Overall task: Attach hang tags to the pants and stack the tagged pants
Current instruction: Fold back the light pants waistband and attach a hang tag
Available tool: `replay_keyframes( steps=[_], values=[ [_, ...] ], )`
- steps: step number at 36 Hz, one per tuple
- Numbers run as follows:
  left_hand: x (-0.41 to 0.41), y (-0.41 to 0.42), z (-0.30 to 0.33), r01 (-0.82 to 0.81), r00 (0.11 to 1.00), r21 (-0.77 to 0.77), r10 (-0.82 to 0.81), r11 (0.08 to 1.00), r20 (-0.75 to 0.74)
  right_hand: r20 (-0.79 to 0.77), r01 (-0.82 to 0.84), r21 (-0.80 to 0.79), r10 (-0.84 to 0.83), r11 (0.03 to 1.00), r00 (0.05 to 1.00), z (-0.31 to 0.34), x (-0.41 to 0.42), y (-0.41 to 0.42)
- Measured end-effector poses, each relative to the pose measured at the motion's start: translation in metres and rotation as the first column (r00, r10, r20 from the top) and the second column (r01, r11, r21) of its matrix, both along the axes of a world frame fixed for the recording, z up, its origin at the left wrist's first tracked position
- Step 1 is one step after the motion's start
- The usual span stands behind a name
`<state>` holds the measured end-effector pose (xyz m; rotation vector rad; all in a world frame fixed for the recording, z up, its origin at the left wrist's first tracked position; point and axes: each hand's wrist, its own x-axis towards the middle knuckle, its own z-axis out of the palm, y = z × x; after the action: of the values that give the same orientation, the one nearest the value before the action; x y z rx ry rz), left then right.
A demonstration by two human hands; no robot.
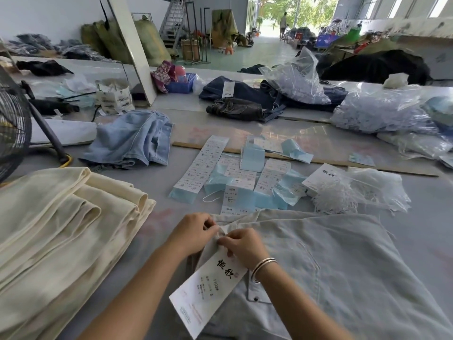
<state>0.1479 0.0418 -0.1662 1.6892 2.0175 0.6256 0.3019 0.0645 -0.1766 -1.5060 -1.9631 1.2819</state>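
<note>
Your left hand [196,231] and right hand [241,244] meet at the top of the pale pants [331,266] in front of you. Both pinch the thin string of the white hang tag [208,290], which lies on the pants. The cream pants stack [61,229] sits to your left

I count two hands of mine at work, the left hand [193,231] and the right hand [241,244], and one hang tag [208,290] between them. One pale pair of pants [331,266] lies before me. Two bangles [263,266] ring my right wrist. One cream stack [61,229] sits left; its layers I cannot count exactly.
</note>
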Motion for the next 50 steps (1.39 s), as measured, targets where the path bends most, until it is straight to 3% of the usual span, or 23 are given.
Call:
replay_keyframes(
  steps=[6, 16, 21, 28, 31, 37, 40, 44, 47, 50],
  values=[
    [-0.001, -0.006, -0.004, -0.002, 0.992, 0.04, -0.003, 0.999, 0.126, -0.039, 0.108, -0.029, -0.109, 0.994, 0.993, -0.003, -0.008, 0.004],
    [0.007, -0.008, -0.011, -0.054, 0.949, 0.019, 0.046, 0.998, 0.313, -0.269, 0.345, 0.191, -0.288, 0.919, 0.919, -0.031, -0.013, -0.008],
    [0.012, -0.004, -0.015, -0.072, 0.897, -0.042, 0.083, 0.997, 0.433, -0.308, 0.345, 0.229, -0.269, 0.91, 0.913, -0.037, -0.012, -0.009],
    [0.017, -0.007, -0.017, -0.143, 0.846, 0.003, 0.12, 0.99, 0.52, -0.272, 0.322, 0.22, -0.26, 0.921, 0.927, -0.032, -0.012, -0.01],
    [0.018, -0.007, -0.017, -0.142, 0.854, 0.012, 0.116, 0.99, 0.507, -0.211, 0.275, 0.202, -0.232, 0.94, 0.949, -0.025, -0.009, -0.011],
    [0.016, -0.003, -0.016, -0.126, 0.911, 0.024, 0.106, 0.992, 0.398, 0.061, 0.042, 0.251, -0.059, 0.967, 0.996, -0.002, 0.012, -0.01],
    [0.011, 0.0, -0.011, -0.172, 0.919, 0.052, 0.142, 0.984, 0.368, 0.1, 0.073, 0.42, -0.127, 0.905, 0.987, 0.006, 0.035, -0.009],
    [0.008, 0.0, 0.0, -0.204, 0.949, 0.136, 0.162, 0.969, 0.27, -0.059, 0.255, 0.536, -0.265, 0.805, 0.962, 0.009, 0.069, -0.015],
    [0.02, -0.004, 0.006, -0.128, 0.977, 0.186, 0.092, 0.974, 0.191, 0.024, 0.243, 0.503, -0.294, 0.83, 0.955, 0.003, 0.088, -0.018],
    [0.039, -0.011, 0.0, 0.017, 0.999, 0.246, -0.025, 0.969, 0.032, 0.152, 0.118, 0.415, -0.197, 0.902, 0.969, -0.008, 0.095, -0.023]
  ],
)
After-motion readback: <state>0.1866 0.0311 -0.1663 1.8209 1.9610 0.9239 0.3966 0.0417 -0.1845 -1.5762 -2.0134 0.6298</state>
